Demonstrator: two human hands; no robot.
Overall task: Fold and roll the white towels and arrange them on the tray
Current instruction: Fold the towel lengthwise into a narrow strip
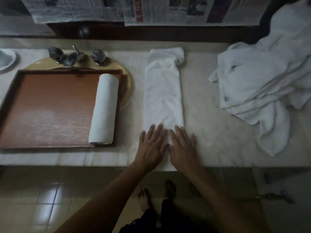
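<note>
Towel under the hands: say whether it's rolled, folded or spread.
Folded, not rolled: the towel lies as a long flat strip, left hand and right hand flat on its near end.

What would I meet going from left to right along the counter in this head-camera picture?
wooden tray → rolled white towel, lying at the tray's right side → long folded white towel, flat on the counter → heap of unfolded white towels

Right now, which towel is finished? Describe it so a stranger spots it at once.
Find the brown tray on the left of the counter. Along its right edge lies one white towel roll, tight and tube-shaped. The flat folded towel and the crumpled pile both lie off the tray.
</note>
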